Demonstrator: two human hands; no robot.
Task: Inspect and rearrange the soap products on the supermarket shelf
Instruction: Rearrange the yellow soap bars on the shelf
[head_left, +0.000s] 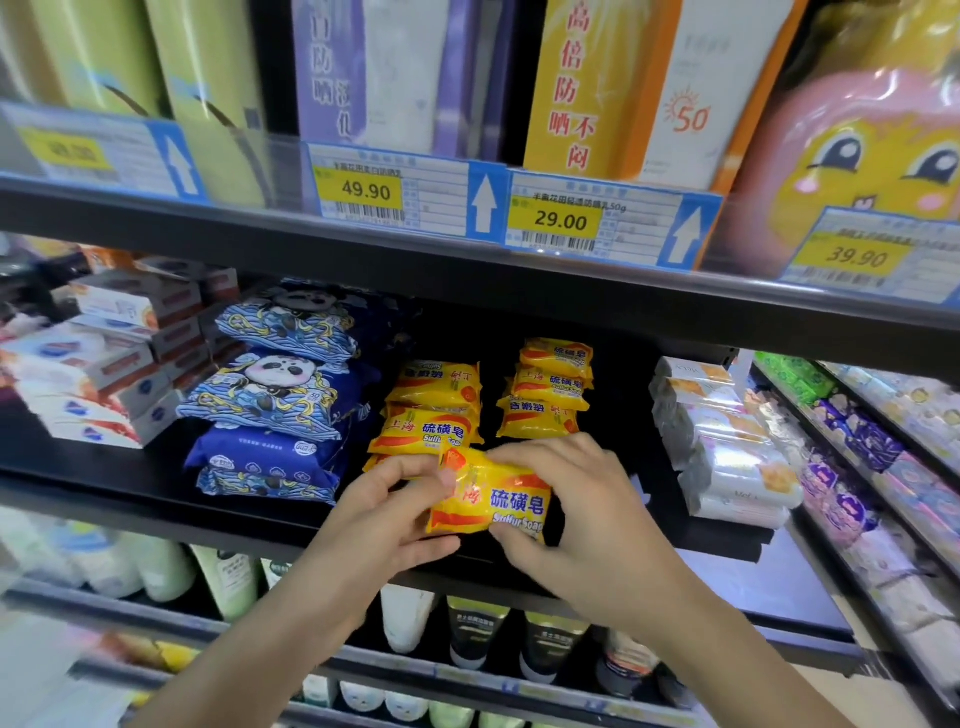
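Head view: both hands, left (387, 512) and right (582, 512), grip one yellow soap bar (493, 501) over the shelf edge (218, 512).

Black store shelving (467, 260) — tiered, price tags (405, 189) on rails

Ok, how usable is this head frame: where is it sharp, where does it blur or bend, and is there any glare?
Head view: sharp in the middle, where both hands, left hand and right hand, hold the yellow plastic-wrapped sulfur soap bar; the 29.00 price tag is readable; edges smear, notably the white boxed soaps at left; the black metal shelf edge bows from the wide lens; mild sheen on the clear-wrapped white packs.
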